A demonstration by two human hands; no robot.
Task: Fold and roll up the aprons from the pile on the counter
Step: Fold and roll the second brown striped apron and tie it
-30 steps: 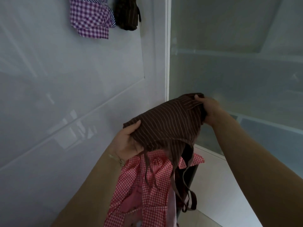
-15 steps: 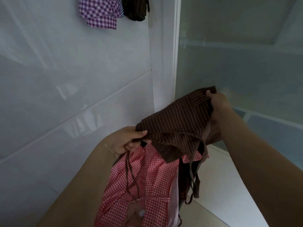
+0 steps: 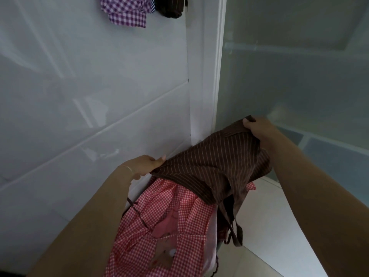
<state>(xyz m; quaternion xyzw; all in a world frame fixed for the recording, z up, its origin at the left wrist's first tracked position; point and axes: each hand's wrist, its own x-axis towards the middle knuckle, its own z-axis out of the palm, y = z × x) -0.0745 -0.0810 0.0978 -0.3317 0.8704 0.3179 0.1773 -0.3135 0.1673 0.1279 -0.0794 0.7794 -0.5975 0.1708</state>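
While both hands are raised in front of the person in the head view, a brown striped apron (image 3: 215, 166) hangs stretched between them. At the left, the left hand (image 3: 145, 164) pinches the near-left corner of this apron, thumb on top of the cloth; a thin bracelet (image 3: 127, 168) circles that wrist. Farther off and to the right, the right hand (image 3: 259, 127) grips a bunched upper edge of the same apron, its fingers curled over the fabric. The two hands are well apart, with the cloth slanting up from left to right. Brown ties (image 3: 233, 226) dangle from the apron's lower side. Directly beneath it, nearer the camera, lies a red checked apron (image 3: 159, 226) with a pink patch in its middle; what it rests on is hidden. Behind stands a glossy white wall (image 3: 79, 96), and a frosted glass panel (image 3: 299, 76) fills the right. At the far top edge hang a purple checked cloth (image 3: 125, 13) and, just beside it, a dark brown cloth (image 3: 169, 9).
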